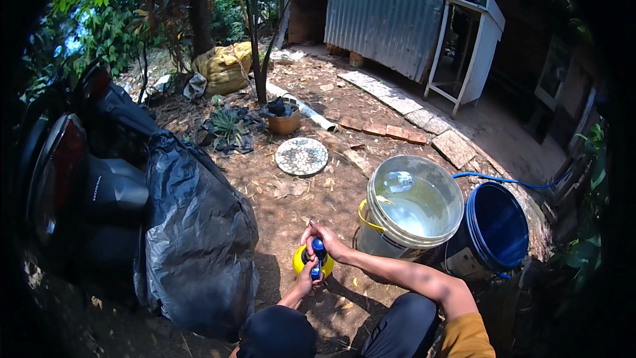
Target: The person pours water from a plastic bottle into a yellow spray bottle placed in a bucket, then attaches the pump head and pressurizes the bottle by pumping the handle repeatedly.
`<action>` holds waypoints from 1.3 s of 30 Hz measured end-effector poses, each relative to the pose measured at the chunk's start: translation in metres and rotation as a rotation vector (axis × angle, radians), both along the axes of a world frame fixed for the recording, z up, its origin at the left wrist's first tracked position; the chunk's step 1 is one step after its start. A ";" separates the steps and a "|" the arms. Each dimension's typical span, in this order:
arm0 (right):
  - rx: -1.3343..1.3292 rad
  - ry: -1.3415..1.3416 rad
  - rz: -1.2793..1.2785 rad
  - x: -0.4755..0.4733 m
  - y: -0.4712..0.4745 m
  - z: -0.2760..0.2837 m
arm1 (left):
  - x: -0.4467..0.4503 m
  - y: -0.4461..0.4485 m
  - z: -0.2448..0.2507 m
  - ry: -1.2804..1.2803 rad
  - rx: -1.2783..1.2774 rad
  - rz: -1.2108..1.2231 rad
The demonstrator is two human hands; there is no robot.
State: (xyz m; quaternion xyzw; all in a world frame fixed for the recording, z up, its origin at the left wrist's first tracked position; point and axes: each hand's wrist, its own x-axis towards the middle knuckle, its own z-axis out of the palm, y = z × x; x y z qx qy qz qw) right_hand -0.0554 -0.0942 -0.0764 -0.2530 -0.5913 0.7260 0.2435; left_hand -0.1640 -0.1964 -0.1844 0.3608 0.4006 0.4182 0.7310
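Observation:
A yellow pump sprayer bottle with a blue and black top stands on the bare soil between my knees and the round pebble slab. My left hand grips the blue handle of the sprayer's top from the near side. Around the top's far side curls my right hand, its fingers touching the neck area; part of its grip is hidden. Just right of my right forearm is a clear plastic bucket with a yellow handle, holding water and a floating plastic bottle.
A dark blue bucket stands at the right, near a blue hose. A large black plastic bag and a parked motorcycle are at the left. Ahead lie a pebble slab, a potted plant, white pipe and bricks.

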 end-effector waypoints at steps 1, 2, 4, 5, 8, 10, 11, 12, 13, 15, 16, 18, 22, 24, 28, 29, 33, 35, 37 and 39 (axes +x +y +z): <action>0.011 -0.085 -0.031 0.002 -0.001 -0.001 | 0.000 0.000 0.000 0.006 0.017 0.000; 0.165 -0.063 -0.019 0.000 -0.002 -0.003 | 0.002 -0.001 -0.001 0.024 0.018 0.025; 0.240 -0.151 -0.066 -0.001 -0.004 0.000 | 0.003 -0.003 -0.003 0.036 0.022 0.037; 0.251 -0.162 -0.076 -0.002 -0.006 0.004 | 0.004 -0.003 -0.003 0.035 0.029 0.022; 0.336 -0.284 -0.121 -0.005 -0.012 0.019 | 0.004 -0.003 -0.005 0.029 0.031 0.046; 0.329 -0.341 -0.116 -0.006 -0.016 0.027 | 0.004 -0.003 -0.005 0.013 0.041 0.034; 0.341 -0.319 -0.116 -0.006 -0.017 0.030 | 0.003 -0.004 -0.005 0.027 0.037 0.050; 0.344 -0.313 -0.118 -0.005 -0.017 0.030 | 0.003 -0.004 -0.004 0.021 0.046 0.036; 0.332 -0.314 -0.102 -0.005 -0.016 0.030 | 0.003 -0.004 -0.004 0.005 0.042 0.007; 0.345 -0.325 -0.137 -0.005 -0.016 0.027 | 0.005 -0.005 -0.003 0.001 0.024 0.062; 0.351 -0.323 -0.137 -0.005 -0.017 0.026 | 0.006 -0.006 -0.003 0.001 0.016 0.075; 0.363 -0.326 -0.140 -0.007 -0.018 0.031 | 0.009 -0.007 -0.003 0.018 -0.008 0.127; 0.434 -0.342 -0.180 -0.007 -0.019 0.071 | 0.005 -0.004 -0.005 0.042 -0.013 0.026; 0.455 -0.219 -0.167 -0.001 -0.012 0.099 | -0.002 0.002 -0.006 0.027 -0.019 -0.004; 0.322 -0.129 -0.180 0.007 -0.014 0.134 | -0.004 0.002 -0.006 0.069 -0.012 -0.050; 0.344 -0.140 -0.143 0.008 -0.016 0.142 | -0.003 0.002 -0.004 0.028 -0.004 -0.063; 0.933 -0.094 -0.405 0.022 -0.028 0.190 | 0.002 -0.003 0.004 0.046 0.004 -0.058; 1.083 -0.010 -0.472 0.040 -0.028 0.224 | 0.003 -0.005 0.008 0.054 0.007 -0.043; 1.292 0.073 -0.555 0.052 -0.025 0.250 | 0.003 -0.007 0.010 0.072 0.038 -0.039; 1.293 0.149 -0.569 0.051 -0.021 0.254 | 0.004 -0.006 0.010 0.097 0.065 -0.007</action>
